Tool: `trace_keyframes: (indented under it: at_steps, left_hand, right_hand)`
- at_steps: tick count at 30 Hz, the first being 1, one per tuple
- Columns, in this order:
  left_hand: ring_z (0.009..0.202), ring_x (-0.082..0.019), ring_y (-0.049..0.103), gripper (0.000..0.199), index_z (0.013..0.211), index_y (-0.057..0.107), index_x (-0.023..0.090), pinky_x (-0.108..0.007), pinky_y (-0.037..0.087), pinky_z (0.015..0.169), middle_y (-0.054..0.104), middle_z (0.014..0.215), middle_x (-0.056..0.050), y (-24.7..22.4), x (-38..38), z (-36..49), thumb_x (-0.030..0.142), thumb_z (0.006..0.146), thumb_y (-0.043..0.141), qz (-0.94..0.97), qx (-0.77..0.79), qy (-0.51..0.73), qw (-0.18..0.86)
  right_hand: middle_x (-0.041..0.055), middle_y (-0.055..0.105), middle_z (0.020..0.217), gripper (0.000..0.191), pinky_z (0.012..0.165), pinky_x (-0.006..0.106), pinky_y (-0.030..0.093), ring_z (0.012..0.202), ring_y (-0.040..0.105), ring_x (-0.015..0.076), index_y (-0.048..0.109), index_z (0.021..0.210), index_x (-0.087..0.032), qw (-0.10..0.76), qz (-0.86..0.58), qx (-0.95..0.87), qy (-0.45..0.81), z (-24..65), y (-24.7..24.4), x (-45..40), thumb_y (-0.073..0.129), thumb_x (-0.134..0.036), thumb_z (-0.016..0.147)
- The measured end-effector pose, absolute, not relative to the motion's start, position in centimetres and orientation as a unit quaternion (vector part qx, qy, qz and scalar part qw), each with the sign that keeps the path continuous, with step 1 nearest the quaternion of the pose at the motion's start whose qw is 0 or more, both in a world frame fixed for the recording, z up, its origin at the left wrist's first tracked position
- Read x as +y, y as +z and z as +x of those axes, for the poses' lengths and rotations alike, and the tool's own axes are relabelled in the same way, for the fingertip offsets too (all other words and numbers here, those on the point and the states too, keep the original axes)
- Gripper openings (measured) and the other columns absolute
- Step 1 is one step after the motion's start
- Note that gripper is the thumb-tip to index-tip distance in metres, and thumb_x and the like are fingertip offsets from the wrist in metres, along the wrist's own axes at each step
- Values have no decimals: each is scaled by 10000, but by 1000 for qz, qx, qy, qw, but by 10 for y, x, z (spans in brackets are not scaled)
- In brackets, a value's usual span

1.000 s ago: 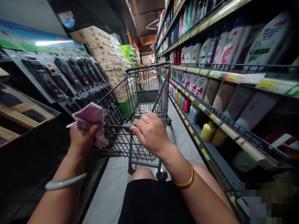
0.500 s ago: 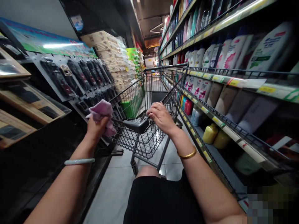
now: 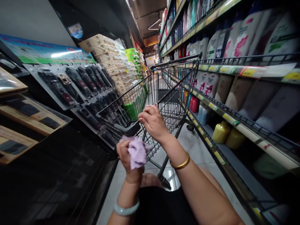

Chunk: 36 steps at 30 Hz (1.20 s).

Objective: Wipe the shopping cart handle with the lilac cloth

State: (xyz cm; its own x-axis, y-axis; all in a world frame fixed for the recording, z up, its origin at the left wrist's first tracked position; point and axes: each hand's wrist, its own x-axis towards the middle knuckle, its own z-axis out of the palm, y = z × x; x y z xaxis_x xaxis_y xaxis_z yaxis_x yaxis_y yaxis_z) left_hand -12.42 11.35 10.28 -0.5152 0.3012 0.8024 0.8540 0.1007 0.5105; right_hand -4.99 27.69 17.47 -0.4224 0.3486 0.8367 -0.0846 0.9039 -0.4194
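Observation:
A wire shopping cart stands in the aisle in front of me, turned at an angle. My right hand is closed over the near end of the cart, beside its dark handle. Bunched in my left hand is a light purple cloth, held just below the handle and in front of the basket's wire side. The fingers of my left hand are wrapped round the cloth. Whether the cloth touches the cart cannot be made out.
Shelves of bottles line the right side, with a yellow bottle low down. Packaged goods hang on a rack at the left, near stacked packs. Pale tiled floor shows under the cart.
My left hand has moved right and down with the cloth, from the handle's left end to below it. The cart has turned, its far end now further right. My right hand remains on it.

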Motion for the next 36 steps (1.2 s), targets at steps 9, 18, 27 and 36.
trace_keyframes:
  at_steps: [9,18,27,36]
  left_hand:
    - [1084,-211,581,239,1127,611,210,-356,485,984,587,1152,-82,90,105,-148,214,887,612,-426,-698,-495,293]
    - [941,-205,610,245,1005,669,205,-313,499,841,627,1011,-56,109,97,-142,187,761,676,-467,-703,-439,307]
    - [1132,-267,562,313,1101,668,204,-445,441,1039,583,1157,-100,165,134,-133,338,819,693,-386,-650,-491,434]
    - [1048,-210,606,316,1193,554,206,-388,497,965,605,1154,-84,109,167,-117,253,895,647,-294,-598,-664,338]
  right_hand:
    - [72,670,1148,333,1316,517,211,1414,457,262,780,1070,-244,532,-77,-819,204,-58,175,276,508,-433,1035]
    - [71,374,1676,467,1312,544,257,1596,280,261,562,1481,-290,557,-145,-777,255,-68,149,308,547,-285,1014]
    - [150,283,1699,647,1287,512,313,1587,288,278,427,1566,-243,583,-220,-730,281,-85,119,303,640,-369,968]
    - [172,499,1479,592,1056,484,557,1168,652,246,492,1460,-239,569,-238,-681,395,-87,114,338,675,-322,903]
